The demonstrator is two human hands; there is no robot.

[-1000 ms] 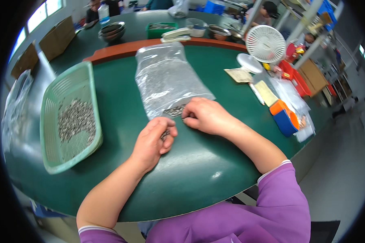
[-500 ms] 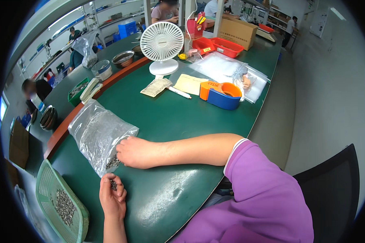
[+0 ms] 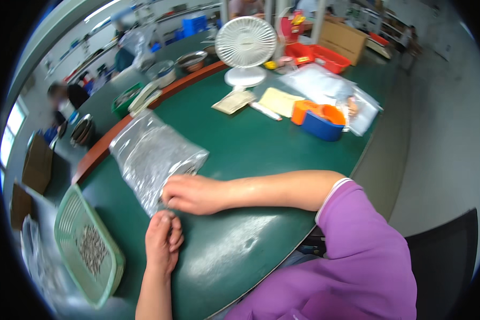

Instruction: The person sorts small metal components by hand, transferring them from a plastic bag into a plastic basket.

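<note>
On the green table lies a clear plastic bag (image 3: 149, 152), its near end beside my hands. My right hand (image 3: 194, 194) rests over that end with curled fingers. The fingertips are tucked underneath, so what they pinch is hidden. Just nearer to me, my left hand (image 3: 164, 237) is turned partly palm up, its fingers closed. Half a second ago small dark metal parts showed in it; now the curled fingers cover them. A light green plastic basket (image 3: 69, 213) to the left holds a heap of small grey metal parts (image 3: 93, 249).
A white fan (image 3: 245, 48) stands at the back, near papers (image 3: 280, 101), a marker (image 3: 265, 111) and an orange-and-blue tape dispenser (image 3: 320, 120). Beyond are red trays (image 3: 330, 58) and a cardboard box (image 3: 344, 42). A brown ledge (image 3: 98, 152) edges the table; a black chair (image 3: 445, 261) is at right.
The whole view has shifted, with the scene now further right. My left fingers have closed over the metal parts. My right hand now covers the loose parts by the bag's near end.
</note>
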